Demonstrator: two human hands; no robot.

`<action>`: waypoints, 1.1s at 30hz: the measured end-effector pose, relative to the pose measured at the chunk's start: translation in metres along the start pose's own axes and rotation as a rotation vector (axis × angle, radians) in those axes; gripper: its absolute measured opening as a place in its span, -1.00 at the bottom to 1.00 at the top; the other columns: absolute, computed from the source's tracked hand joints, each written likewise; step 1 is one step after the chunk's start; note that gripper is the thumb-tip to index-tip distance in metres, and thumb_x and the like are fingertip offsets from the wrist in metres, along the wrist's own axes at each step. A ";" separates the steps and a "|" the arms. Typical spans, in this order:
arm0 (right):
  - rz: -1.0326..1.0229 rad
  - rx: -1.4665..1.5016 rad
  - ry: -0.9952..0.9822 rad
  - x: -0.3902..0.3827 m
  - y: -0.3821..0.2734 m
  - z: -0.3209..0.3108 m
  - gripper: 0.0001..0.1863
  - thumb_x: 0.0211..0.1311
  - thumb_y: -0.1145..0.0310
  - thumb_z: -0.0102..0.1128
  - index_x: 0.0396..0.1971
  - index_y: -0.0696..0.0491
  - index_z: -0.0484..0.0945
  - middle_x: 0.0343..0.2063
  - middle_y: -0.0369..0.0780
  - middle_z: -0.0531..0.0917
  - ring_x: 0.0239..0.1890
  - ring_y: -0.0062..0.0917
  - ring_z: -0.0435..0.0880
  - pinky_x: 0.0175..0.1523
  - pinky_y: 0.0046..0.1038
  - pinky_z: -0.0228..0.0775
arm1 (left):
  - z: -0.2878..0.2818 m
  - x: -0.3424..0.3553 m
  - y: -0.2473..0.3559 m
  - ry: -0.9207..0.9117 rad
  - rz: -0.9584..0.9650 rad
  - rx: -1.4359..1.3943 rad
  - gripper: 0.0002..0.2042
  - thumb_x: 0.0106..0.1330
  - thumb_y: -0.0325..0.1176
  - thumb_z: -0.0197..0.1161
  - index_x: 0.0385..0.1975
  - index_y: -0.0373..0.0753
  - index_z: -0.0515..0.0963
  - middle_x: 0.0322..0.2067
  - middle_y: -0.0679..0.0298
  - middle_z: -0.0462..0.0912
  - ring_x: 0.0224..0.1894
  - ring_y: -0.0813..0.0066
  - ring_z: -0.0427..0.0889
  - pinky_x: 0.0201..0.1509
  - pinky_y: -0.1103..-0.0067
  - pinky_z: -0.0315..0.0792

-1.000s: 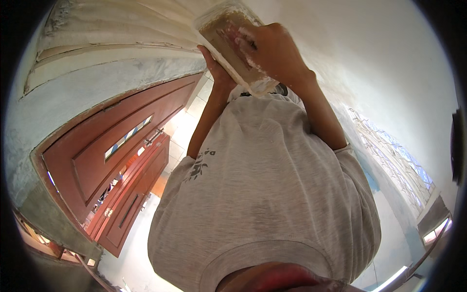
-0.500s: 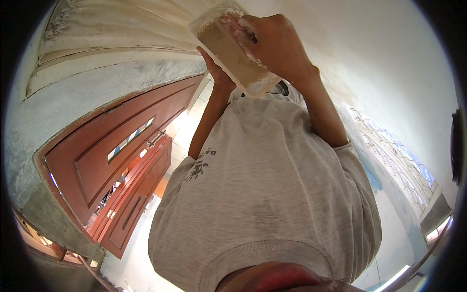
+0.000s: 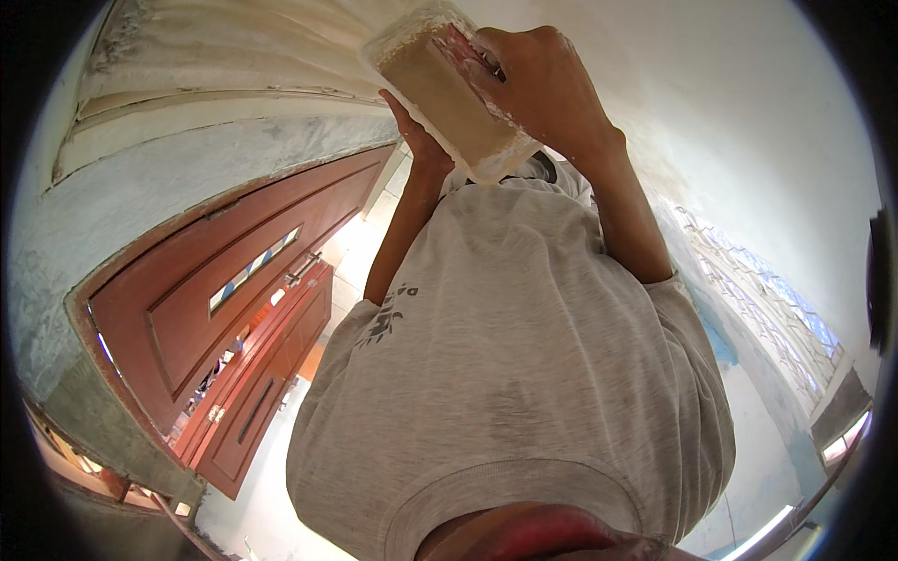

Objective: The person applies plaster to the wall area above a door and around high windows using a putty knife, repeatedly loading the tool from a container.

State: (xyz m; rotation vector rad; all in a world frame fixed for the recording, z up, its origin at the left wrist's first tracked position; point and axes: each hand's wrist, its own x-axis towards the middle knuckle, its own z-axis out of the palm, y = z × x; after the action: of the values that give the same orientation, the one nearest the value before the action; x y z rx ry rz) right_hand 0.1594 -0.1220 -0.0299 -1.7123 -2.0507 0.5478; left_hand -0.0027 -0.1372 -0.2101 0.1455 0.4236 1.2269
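Note:
A shallow rectangular tub (image 3: 412, 89) is held up at the top of the view, tilted, with a pale translucent rim and a beige-brown inside. White paste is smeared along its edges. My left hand (image 3: 428, 150) supports it from the left and below; the thumb sticks up beside the rim and the other fingers are hidden behind it. My right hand (image 3: 543, 82) is closed over the tub's right side, gripping a narrow reddish tool (image 3: 463, 58) smeared with white. The tool's exact kind is unclear. White specks mark the right hand.
Reddish-brown panelled doors (image 3: 201, 309) stand at the left, one with a metal handle (image 3: 304, 269). A smooth white wall (image 3: 767, 122) curves along the right, with a window grille (image 3: 762, 290) below. Crumpled pale sheeting (image 3: 243, 51) spans the upper left.
My right hand has shifted slightly right, and the reddish tool has moved with it along the tub's right side. The tub and my left hand have hardly moved.

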 end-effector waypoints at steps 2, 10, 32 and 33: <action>-0.018 -0.051 0.005 -0.004 0.004 0.011 -0.77 0.23 0.24 0.23 -0.36 0.10 0.69 -0.51 0.03 0.68 -0.43 -0.11 0.72 -0.26 -0.16 0.61 | -0.020 0.004 -0.005 0.037 0.022 0.103 -0.20 0.46 0.44 -0.30 0.47 -0.04 0.21 0.34 0.28 0.40 0.32 0.28 0.42 0.38 0.31 0.39; -0.014 0.191 -0.016 0.002 -0.005 0.029 -0.77 0.25 0.29 0.26 -0.32 0.18 0.63 -0.59 0.00 0.65 -0.51 -0.10 0.68 -0.33 -0.21 0.53 | -0.002 0.002 -0.004 0.047 0.052 0.146 -0.21 0.47 0.43 -0.31 0.49 -0.04 0.19 0.35 0.28 0.39 0.34 0.26 0.40 0.40 0.30 0.37; -0.236 0.076 0.110 0.002 0.006 0.018 -0.72 0.38 0.27 0.19 -0.38 0.20 0.61 -0.66 0.02 0.58 -0.63 -0.14 0.61 -0.41 -0.21 0.48 | 0.013 -0.012 -0.004 0.048 0.090 0.230 -0.16 0.45 0.46 -0.33 0.46 -0.10 0.22 0.32 0.25 0.43 0.30 0.26 0.46 0.37 0.33 0.41; -0.260 0.120 0.076 0.000 0.002 0.022 -0.74 0.37 0.28 0.19 -0.37 0.20 0.61 -0.64 0.02 0.61 -0.59 -0.13 0.63 -0.38 -0.20 0.50 | 0.017 -0.012 -0.004 0.069 0.097 0.213 -0.16 0.45 0.46 -0.33 0.46 -0.10 0.22 0.32 0.24 0.43 0.30 0.26 0.47 0.37 0.33 0.41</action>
State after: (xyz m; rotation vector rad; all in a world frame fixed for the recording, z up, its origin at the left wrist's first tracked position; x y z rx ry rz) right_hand 0.1488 -0.1225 -0.0495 -1.3520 -2.0976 0.5023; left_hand 0.0045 -0.1478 -0.1927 0.3096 0.6140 1.2832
